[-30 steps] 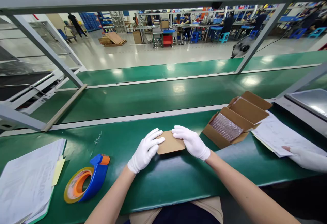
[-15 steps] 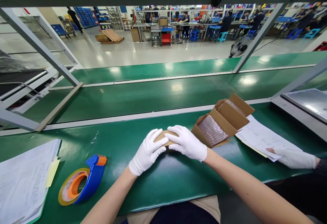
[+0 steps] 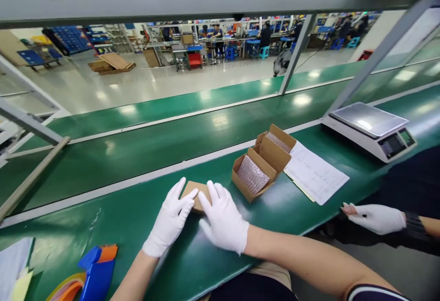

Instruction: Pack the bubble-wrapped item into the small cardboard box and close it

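Observation:
A small flat brown cardboard piece (image 3: 193, 192) lies on the green bench (image 3: 137, 214) right in front of me. My left hand (image 3: 168, 221) in a white glove rests on its left side, fingers stretched flat. My right hand (image 3: 223, 221), also gloved, presses on its right side with fingers spread. Just to the right stands an open cardboard box (image 3: 263, 163) with bubble wrap (image 3: 252, 175) inside, flaps up.
A printed sheet (image 3: 314, 175) lies right of the box, and a weighing scale (image 3: 371, 129) beyond it. A co-worker's gloved hand (image 3: 376, 218) rests at the bench's right edge. A blue and orange tape dispenser (image 3: 89, 276) sits at lower left beside papers (image 3: 12, 264). The conveyor belt (image 3: 154, 145) runs behind.
My view has swung to the right, bringing the scale into sight. Both hands have gone from curling round the cardboard piece to lying flat on it against the bench.

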`<state>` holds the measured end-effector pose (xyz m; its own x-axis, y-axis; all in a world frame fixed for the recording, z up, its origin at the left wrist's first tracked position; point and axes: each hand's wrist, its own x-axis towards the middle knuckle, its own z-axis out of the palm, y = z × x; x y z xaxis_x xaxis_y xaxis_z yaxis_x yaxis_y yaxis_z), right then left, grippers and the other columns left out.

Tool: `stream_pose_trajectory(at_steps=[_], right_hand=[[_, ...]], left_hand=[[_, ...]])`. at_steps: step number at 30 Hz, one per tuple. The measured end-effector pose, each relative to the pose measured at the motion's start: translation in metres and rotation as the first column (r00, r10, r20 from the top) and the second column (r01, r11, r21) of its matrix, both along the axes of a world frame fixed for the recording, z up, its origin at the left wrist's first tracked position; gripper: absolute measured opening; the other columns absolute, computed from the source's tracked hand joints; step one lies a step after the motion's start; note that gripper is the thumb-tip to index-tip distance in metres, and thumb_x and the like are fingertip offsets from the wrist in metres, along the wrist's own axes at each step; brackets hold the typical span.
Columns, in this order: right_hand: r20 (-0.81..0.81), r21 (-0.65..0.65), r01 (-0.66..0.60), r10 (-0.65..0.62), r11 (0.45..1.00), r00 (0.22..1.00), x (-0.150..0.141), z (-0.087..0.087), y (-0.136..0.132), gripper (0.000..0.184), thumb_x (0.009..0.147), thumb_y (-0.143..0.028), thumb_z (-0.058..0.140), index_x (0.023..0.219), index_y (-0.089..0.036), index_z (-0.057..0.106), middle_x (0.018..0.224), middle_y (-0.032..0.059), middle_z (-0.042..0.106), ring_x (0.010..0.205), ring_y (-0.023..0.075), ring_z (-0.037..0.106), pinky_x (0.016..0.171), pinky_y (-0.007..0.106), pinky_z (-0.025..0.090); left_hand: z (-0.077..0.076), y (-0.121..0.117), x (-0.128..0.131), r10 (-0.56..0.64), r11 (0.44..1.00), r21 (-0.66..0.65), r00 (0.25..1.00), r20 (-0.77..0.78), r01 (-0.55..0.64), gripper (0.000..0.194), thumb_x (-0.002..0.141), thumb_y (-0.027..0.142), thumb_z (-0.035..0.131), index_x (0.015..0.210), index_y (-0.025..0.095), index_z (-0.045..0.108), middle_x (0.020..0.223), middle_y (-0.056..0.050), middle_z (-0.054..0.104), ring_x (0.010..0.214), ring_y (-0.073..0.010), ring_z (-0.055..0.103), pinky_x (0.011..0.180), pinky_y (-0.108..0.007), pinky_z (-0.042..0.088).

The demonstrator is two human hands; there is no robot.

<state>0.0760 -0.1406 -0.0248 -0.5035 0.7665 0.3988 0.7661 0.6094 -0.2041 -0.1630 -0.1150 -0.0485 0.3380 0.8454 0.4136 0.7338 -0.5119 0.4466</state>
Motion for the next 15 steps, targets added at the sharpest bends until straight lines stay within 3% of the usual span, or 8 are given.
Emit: stream_pose_trajectory(at_steps=[1,3,4,6,9,12,14,15], right_hand=[[-0.068,-0.033,0.006,-0.009,0.999,0.998,-0.005,0.002,-0.009,0.075,0.095,-0.041,0.067,0.159,-0.007,0.046,0.167,0.0352,0.038,0.146,0.0535,0.046,0.116,0.071,0.047],[-0.223,-0.137,-0.041,0.01,0.99,0.975,-0.009,0.009,-0.025,0.052,0.096,-0.035,0.063,0.142,-0.012,0.057,0.151,0.0254,0.058,0.131,0.0402,0.06,0.108,0.057,0.056],[-0.294,-0.192,-0.074,0.014,0.979,0.956,-0.008,0.013,-0.033,0.036,0.096,-0.03,0.061,0.129,-0.015,0.061,0.135,0.0183,0.067,0.118,0.0324,0.065,0.102,0.049,0.059],[-0.397,-0.244,-0.12,0.014,0.962,0.918,0.002,0.021,-0.048,0.016,0.094,-0.023,0.06,0.11,-0.021,0.061,0.108,0.0071,0.071,0.097,0.0235,0.065,0.09,0.04,0.061],[-0.488,-0.099,-0.108,0.046,0.989,0.872,0.037,0.036,-0.058,0.03,0.092,-0.019,0.064,0.121,-0.025,0.062,0.111,0.0049,0.073,0.1,0.0224,0.067,0.091,0.038,0.062],[-0.571,0.132,0.17,-0.065,0.977,0.818,0.097,0.053,-0.038,0.052,0.096,-0.013,0.061,0.146,-0.028,0.057,0.131,0.0089,0.071,0.124,0.0242,0.066,0.111,0.043,0.059],[-0.627,0.199,0.473,-0.26,0.858,0.735,0.145,0.061,-0.009,0.05,0.098,-0.018,0.065,0.146,-0.028,0.06,0.14,0.0134,0.065,0.136,0.0284,0.061,0.119,0.051,0.054],[-0.635,0.186,0.551,-0.329,0.813,0.699,0.168,0.063,0.008,0.046,0.098,-0.025,0.067,0.145,-0.025,0.064,0.15,0.0173,0.057,0.144,0.0326,0.056,0.124,0.057,0.05]], left_hand=[[0.006,-0.001,0.002,0.029,0.999,-0.028,0.999,-0.041,-0.03,0.049,0.115,0.044,0.041,0.146,0.023,0.073,0.171,-0.017,0.044,0.154,-0.037,0.048,0.127,-0.061,0.044],[0.018,-0.005,0.006,0.063,0.995,-0.072,0.985,-0.162,-0.075,0.055,0.112,0.052,0.047,0.152,0.02,0.067,0.168,-0.02,0.047,0.15,-0.0389,0.052,0.124,-0.062,0.048],[0.023,-0.008,0.008,0.07,0.993,-0.074,0.971,-0.227,-0.089,0.065,0.106,0.058,0.056,0.156,0.018,0.062,0.169,-0.023,0.044,0.15,-0.0417,0.051,0.122,-0.064,0.049],[0.027,-0.015,0.011,0.081,0.994,-0.044,0.939,-0.334,-0.101,0.095,0.087,0.067,0.076,0.163,0.014,0.053,0.171,-0.028,0.037,0.152,-0.0484,0.046,0.119,-0.067,0.05],[0.026,-0.023,0.01,0.096,0.993,-0.019,0.91,-0.403,-0.113,0.11,0.076,0.07,0.081,0.164,0.015,0.048,0.168,-0.028,0.04,0.149,-0.049,0.048,0.116,-0.066,0.052],[0.022,-0.024,0.004,0.099,0.99,-0.046,0.897,-0.43,-0.132,0.104,0.079,0.072,0.078,0.164,0.021,0.049,0.161,-0.024,0.049,0.139,-0.0451,0.057,0.112,-0.062,0.056],[0.021,-0.022,0.0,0.089,0.989,-0.062,0.888,-0.452,-0.131,0.105,0.078,0.071,0.079,0.167,0.026,0.046,0.162,-0.023,0.046,0.14,-0.0457,0.056,0.111,-0.062,0.057],[0.022,-0.021,0.0,0.078,0.99,-0.071,0.884,-0.46,-0.124,0.107,0.076,0.07,0.081,0.168,0.029,0.044,0.165,-0.022,0.042,0.144,-0.0467,0.052,0.112,-0.063,0.057]])
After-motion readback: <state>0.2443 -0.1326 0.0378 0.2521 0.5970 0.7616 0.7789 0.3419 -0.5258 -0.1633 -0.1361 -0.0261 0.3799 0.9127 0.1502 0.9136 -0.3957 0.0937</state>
